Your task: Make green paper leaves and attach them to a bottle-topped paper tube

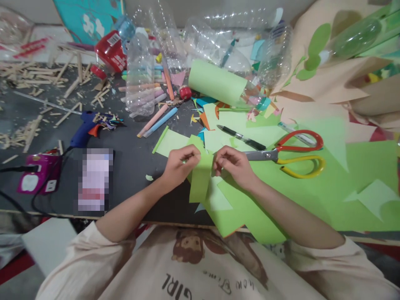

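1. Across the dark tabletop (131,166): clear plastic bottles (212,35) heaped at twelve o'clock, glue gun (84,127) and wood scraps (37,75) at ten.
2. Into the centre: green paper strip (199,183), between both hands.
3. Pinching its upper left edge with the left hand (183,164).
4. Curling the right hand's fingers (233,166) just beside its right edge; can't tell whether gripping.
5. Out at three: scissors (271,155), near the right hand.

Blue glue gun (81,131) near a phone (94,179)
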`<action>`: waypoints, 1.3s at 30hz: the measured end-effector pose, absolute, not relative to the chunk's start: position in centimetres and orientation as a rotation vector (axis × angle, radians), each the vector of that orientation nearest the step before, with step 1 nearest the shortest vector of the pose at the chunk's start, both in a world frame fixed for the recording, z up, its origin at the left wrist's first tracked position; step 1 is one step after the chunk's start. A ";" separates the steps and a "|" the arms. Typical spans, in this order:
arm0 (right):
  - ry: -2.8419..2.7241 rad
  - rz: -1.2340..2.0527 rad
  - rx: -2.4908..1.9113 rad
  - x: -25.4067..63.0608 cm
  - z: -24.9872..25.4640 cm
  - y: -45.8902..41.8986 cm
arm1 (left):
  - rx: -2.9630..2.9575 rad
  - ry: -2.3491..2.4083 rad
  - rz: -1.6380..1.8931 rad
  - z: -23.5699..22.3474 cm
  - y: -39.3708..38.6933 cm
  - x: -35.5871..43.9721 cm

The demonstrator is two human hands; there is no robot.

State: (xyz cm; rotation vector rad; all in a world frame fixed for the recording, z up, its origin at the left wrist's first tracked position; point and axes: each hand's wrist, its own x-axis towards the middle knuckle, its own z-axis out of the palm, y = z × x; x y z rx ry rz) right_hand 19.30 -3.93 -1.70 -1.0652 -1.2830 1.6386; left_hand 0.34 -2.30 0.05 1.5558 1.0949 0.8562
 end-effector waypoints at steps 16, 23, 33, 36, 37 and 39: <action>-1.572 1.516 -1.137 18.8 -2.6 -4.3 | 1.406 1.131 0.731 0.2 -1.2 0.1; -1.625 1.419 -1.071 18.9 -2.8 -4.3 | 1.400 1.109 0.706 -0.1 -1.5 0.2; -1.574 1.166 -1.048 18.7 -3.2 -4.3 | 1.498 1.151 0.658 -0.1 -1.4 0.2; -1.661 0.938 -1.004 18.7 -3.1 -4.4 | 1.575 1.119 0.590 -0.1 -1.2 0.1; -1.685 0.870 -0.985 18.7 -3.0 -4.5 | 1.595 1.102 0.569 -0.1 -1.2 0.1; -1.700 0.795 -0.965 18.6 -2.7 -4.7 | 1.624 1.069 0.542 -0.1 -1.1 0.0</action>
